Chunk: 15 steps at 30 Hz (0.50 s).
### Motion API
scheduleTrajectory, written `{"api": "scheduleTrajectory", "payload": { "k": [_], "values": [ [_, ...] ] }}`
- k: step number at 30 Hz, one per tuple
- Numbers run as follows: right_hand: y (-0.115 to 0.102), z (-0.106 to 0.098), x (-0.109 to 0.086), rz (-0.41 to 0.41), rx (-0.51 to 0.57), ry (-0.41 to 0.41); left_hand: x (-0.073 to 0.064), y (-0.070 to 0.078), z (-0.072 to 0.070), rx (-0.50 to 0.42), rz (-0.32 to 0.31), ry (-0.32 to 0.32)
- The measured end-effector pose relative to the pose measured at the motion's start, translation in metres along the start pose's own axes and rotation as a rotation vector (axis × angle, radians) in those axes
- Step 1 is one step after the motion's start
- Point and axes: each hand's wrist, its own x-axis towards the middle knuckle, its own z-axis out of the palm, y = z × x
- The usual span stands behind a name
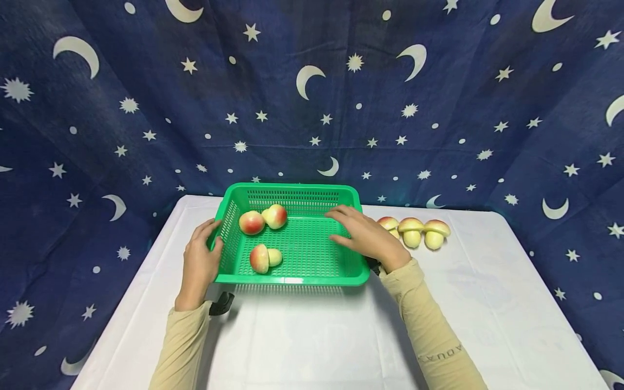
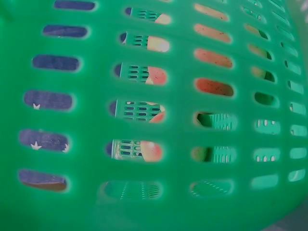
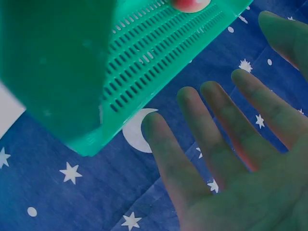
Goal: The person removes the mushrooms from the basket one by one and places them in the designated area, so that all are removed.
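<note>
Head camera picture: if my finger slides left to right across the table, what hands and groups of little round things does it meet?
The person's bare left hand → three rounded red-and-yellow pieces inside the green plastic basket → the bare right hand → three mushroom-shaped yellow pieces with reddish caps.

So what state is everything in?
Green basket: upright, part-filled.
Mushrooms inside: three, front one on its side.
Mushrooms outside: three in a row, leftmost partly hidden.
Left grip: at basket's left end, hold unclear.
Right grip: holding nothing, at basket's right end.
White cloth: spread out.
Starry curtain: hanging.
</note>
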Motion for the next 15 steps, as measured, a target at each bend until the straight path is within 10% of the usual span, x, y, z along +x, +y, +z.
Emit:
{"api": "scheduleTrajectory", "payload": {
  "k": [15],
  "values": [
    [-0.011,0.005,0.018,-0.03,0.005,-0.028,0.0,0.0,0.0,0.003,-0.012,-0.007]
  ]
}}
